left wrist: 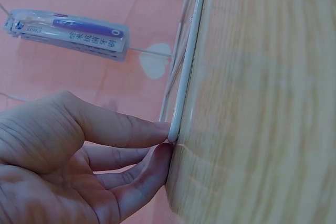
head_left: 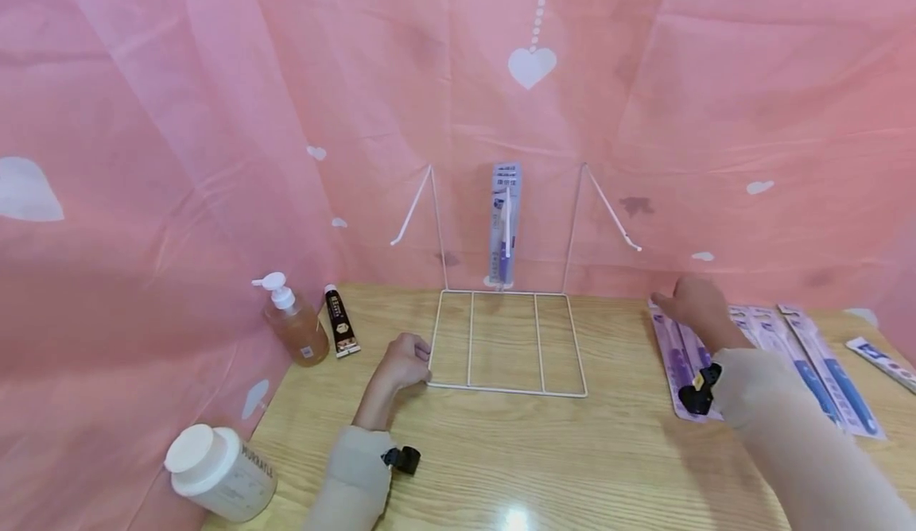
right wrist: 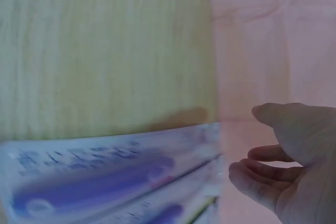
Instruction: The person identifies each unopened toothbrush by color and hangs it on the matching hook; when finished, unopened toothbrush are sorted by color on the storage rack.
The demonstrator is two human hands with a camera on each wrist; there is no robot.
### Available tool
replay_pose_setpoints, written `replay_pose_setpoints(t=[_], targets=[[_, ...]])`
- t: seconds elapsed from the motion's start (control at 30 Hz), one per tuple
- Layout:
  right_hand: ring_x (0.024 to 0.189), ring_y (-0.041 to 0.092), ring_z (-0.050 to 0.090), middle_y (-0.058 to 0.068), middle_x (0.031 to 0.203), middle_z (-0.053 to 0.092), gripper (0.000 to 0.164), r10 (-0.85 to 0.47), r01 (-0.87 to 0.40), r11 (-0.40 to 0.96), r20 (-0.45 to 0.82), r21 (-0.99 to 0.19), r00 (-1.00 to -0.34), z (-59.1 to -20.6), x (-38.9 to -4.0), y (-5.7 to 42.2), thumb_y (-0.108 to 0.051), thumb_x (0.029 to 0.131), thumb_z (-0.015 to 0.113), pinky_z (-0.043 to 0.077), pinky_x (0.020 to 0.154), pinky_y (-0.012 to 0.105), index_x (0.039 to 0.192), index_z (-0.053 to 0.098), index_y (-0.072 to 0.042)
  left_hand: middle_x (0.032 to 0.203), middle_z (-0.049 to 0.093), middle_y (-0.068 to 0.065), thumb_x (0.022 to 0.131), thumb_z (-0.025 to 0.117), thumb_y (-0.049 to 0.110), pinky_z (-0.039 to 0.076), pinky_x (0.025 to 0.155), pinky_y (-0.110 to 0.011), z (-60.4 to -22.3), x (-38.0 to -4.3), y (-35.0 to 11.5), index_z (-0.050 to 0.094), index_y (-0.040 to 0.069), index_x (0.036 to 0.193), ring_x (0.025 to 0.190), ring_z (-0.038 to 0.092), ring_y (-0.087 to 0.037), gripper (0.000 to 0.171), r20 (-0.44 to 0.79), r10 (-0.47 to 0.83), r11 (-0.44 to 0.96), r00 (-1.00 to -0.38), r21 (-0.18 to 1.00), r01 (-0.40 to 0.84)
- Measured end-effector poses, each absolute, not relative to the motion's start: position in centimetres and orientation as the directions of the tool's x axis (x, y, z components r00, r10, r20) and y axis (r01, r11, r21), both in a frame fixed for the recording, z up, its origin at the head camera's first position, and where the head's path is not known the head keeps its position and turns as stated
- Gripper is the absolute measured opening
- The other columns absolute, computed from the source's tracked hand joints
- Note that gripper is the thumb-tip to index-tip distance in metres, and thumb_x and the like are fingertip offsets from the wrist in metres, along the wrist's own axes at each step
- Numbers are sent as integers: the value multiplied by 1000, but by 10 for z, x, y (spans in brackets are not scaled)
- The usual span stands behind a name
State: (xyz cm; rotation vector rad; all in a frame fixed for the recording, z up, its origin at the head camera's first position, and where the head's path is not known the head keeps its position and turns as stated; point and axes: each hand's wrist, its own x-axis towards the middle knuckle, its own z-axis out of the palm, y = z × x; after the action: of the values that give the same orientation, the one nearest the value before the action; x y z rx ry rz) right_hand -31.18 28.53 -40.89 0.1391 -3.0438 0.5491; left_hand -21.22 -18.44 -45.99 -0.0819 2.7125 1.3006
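Observation:
My left hand (head_left: 404, 362) pinches the near left corner of a white wire display rack (head_left: 501, 390) between thumb and fingertips; the left wrist view shows the thumb on the white wire (left wrist: 185, 85). Several packaged toothbrushes (head_left: 504, 225) hang on the rack's middle prong, while its two side prongs hold nothing. Over the far end of the purple toothbrush packs (head_left: 673, 348) on the right is my right hand (head_left: 696, 308). Its fingers are loosely bent, with nothing between thumb and fingers. In the right wrist view the hand is just beyond the ends of the purple packs (right wrist: 94, 182).
Blue toothbrush packs (head_left: 833, 364) lie right of the purple ones, and a white-and-blue tube (head_left: 883, 362) sits at the far right. A pump bottle (head_left: 296, 332), a black tube (head_left: 342, 323) and a white jar (head_left: 229, 479) stand or lie at left. Pink cloth (head_left: 372, 118) hangs behind.

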Motion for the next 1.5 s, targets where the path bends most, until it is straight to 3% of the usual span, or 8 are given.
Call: replay_pose_setpoints(t=[0.33,0.5,0.8,0.97,1.1,1.3,1.5], targets=[[57,28,45,8,59,47,19,-65,-80,928,53,-364,-996,-438,-316,285,-12,72,64,37,49,37,64,49,-4,88,62,-9,61,71,-14,54,76,-35,-461,-212,-186,66,-5,99,81,59,-23,40,-128,7,609,-992,788,-97],[57,26,46,7,61,47,24,-46,-38,928,-12,-372,-999,-443,-316,286,-15,72,69,38,51,37,65,49,-5,88,63,-9,60,72,-13,54,77,-35,-462,-213,-188,66,-5,100,81,60,-23,40,-130,15,610,-991,787,-94],[57,27,49,10,62,49,28,-87,-84,930,6,-358,-996,-443,-320,292,-17,72,70,39,50,36,65,46,-4,88,62,-9,62,73,-13,54,75,-34,-461,-217,-187,67,-6,100,81,59,-23,39,-126,21,623,-992,778,-86],[62,32,49,16,67,53,24,-115,-119,939,32,-324,-993,-440,-321,286,-15,75,67,42,55,43,75,52,4,87,62,-10,61,72,-15,54,76,-34,-462,-215,-188,66,-6,99,81,59,-23,39,-131,22,609,-991,788,-90],[63,33,48,15,67,52,24,-113,-130,943,72,-307,-991,-433,-322,281,-15,78,67,41,59,46,76,52,4,86,62,-10,60,71,-14,54,75,-34,-462,-214,-188,66,-7,98,80,59,-23,39,-116,26,611,-993,788,-76],[60,31,48,13,64,50,26,-105,-124,948,81,-293,-991,-419,-316,273,-16,81,66,41,55,43,69,50,0,86,63,-10,60,71,-14,54,74,-33,-462,-214,-188,67,-6,98,80,60,-23,39,-116,27,615,-993,785,-75],[51,25,43,5,53,43,34,-160,-211,937,194,-277,-968,-407,-306,260,-15,79,65,36,47,40,56,40,-10,87,62,-9,62,73,-13,53,76,-34,-462,-214,-187,66,-6,99,82,59,-23,38,-128,24,622,-991,778,-85]])
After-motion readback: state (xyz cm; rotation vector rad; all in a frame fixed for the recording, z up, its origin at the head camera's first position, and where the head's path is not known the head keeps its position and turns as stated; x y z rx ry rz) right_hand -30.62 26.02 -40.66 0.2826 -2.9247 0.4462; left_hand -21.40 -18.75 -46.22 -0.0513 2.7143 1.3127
